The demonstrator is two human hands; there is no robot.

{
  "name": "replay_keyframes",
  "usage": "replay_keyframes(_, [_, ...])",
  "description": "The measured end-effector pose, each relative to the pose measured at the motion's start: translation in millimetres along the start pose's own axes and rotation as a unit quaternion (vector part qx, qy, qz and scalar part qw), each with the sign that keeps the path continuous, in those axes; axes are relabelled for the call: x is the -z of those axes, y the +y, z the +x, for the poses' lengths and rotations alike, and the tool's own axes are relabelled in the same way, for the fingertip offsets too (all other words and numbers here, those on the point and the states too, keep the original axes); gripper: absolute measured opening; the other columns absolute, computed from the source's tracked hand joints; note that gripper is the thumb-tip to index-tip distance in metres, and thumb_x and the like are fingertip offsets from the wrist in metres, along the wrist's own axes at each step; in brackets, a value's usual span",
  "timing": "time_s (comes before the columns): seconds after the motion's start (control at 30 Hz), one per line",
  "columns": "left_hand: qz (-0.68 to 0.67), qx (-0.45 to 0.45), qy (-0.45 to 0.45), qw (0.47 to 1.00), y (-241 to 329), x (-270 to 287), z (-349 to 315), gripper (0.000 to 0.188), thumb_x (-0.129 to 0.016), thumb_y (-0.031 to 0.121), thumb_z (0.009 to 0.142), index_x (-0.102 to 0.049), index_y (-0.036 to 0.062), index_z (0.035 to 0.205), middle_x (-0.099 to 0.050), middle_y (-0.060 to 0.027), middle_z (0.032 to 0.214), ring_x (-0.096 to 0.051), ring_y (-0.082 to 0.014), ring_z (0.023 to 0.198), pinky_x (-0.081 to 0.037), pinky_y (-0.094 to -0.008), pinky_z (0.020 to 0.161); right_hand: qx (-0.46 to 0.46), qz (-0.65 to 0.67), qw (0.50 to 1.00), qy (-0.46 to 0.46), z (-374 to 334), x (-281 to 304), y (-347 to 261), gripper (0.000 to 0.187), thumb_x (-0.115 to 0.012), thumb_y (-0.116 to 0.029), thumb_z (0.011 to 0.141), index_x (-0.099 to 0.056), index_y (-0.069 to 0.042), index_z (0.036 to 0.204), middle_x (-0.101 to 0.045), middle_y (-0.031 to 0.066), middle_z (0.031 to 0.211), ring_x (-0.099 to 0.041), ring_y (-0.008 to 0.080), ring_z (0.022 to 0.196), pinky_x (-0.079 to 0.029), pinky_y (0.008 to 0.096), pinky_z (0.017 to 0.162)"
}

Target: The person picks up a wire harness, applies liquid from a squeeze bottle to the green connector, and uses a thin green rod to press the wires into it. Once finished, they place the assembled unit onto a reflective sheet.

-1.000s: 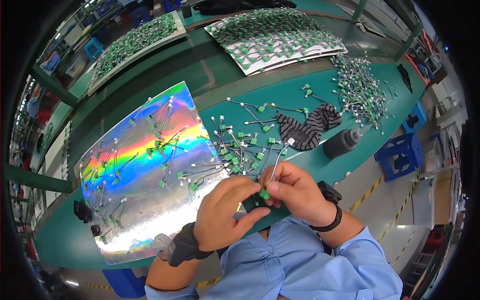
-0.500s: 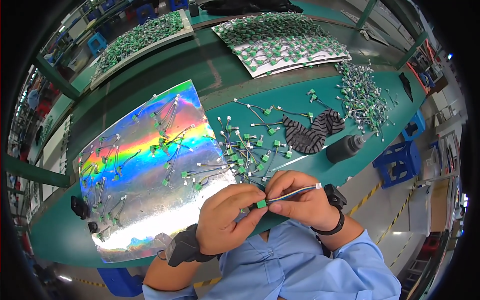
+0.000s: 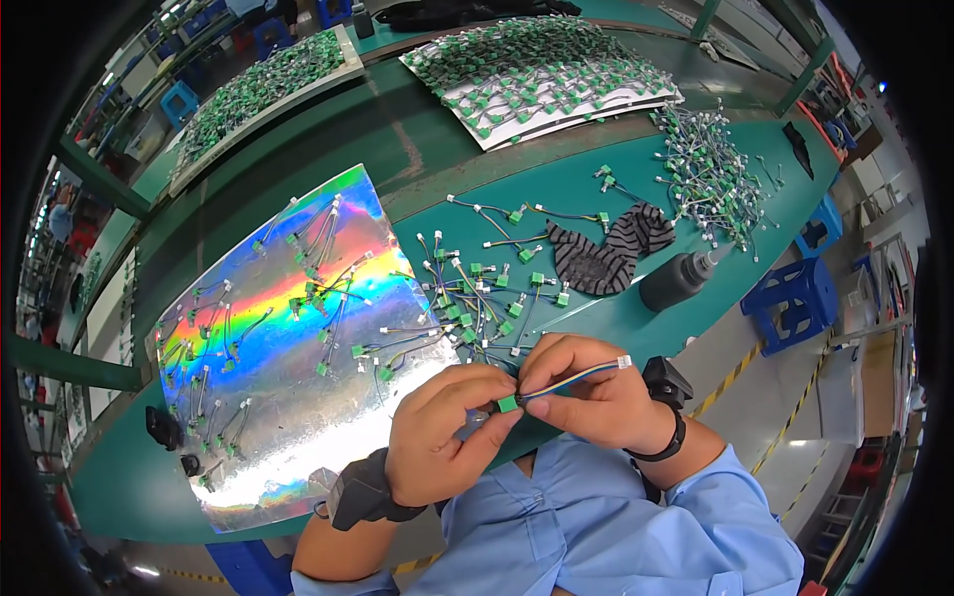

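Close to my body, above the table's near edge, both hands meet on one small wired connector. Its green block (image 3: pixel 508 404) is pinched between the thumb and fingers of my left hand (image 3: pixel 442 427). My right hand (image 3: pixel 588 392) grips the short multicoloured wires (image 3: pixel 581 378) where they leave the block; a white plug (image 3: pixel 623 363) ends them, sticking out past the fingers. Fingertips hide part of the joint between wires and block. Just beyond my hands, several similar wired connectors (image 3: pixel 467 316) lie loose on the green table.
A shiny reflective sheet (image 3: pixel 278 397) at left carries scattered connectors. Right of the middle are a striped grey cloth (image 3: pixel 606 256) and a dark bottle (image 3: pixel 678 282). A connector heap (image 3: pixel 708 174) lies far right. Two loaded boards (image 3: pixel 532 134) (image 3: pixel 343 72) stand farther back.
The whole scene has shifted slightly left in view as the head moved. My hands keep the same hold on the connector, with only slight finger movement.
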State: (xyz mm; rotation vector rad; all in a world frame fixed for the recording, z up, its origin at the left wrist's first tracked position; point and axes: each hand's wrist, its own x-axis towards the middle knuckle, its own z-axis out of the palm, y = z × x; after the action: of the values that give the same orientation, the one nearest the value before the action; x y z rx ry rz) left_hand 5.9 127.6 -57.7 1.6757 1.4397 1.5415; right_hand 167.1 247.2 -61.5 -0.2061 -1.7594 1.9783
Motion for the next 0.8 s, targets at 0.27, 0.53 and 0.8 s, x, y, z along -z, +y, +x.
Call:
replay_keyframes(0.27, [-0.27, 0.182, 0.013, 0.945, -5, -3, -12, 0.023, -0.062, 0.003, 0.087, -0.056, -0.002, 0.109, -0.062, -0.0106, 0.094, -0.062, -0.0158, 0.078, -0.051, -0.0269, 0.069, 0.058, -0.12, 0.991, 0.001, 4, 3, 0, 0.018, -0.066, 0.0, 0.082, -0.062, -0.002, 0.099, -0.059, 0.0059, 0.093, -0.056, 0.0117, 0.081, -0.045, 0.0231, 0.067])
replay_keyframes(0.53, [-0.452, 0.27, -0.02, 0.85, -7, 0, -7, 0.024, -0.055, 0.005, 0.092, -0.052, -0.0035, 0.114, -0.062, -0.0098, 0.088, -0.062, -0.0149, 0.077, -0.051, -0.0268, 0.069, 0.079, -0.125, 0.989, -0.019, 10, 10, -3, 0.014, -0.067, -0.005, 0.083, -0.062, -0.001, 0.095, -0.061, 0.009, 0.091, -0.058, 0.016, 0.083, -0.044, 0.0276, 0.072])
replay_keyframes(0.8, [-0.38, 0.297, 0.04, 0.875, -8, 0, -4, 0.019, -0.056, 0.012, 0.092, -0.054, -0.0008, 0.105, -0.061, -0.0108, 0.082, -0.061, -0.0177, 0.07, -0.05, -0.029, 0.063, 0.017, -0.088, 0.992, 0.084, 8, 31, -3, 0.016, -0.066, -0.004, 0.084, -0.062, 0.0, 0.099, -0.06, 0.0046, 0.09, -0.056, 0.0081, 0.081, -0.045, 0.0219, 0.064])
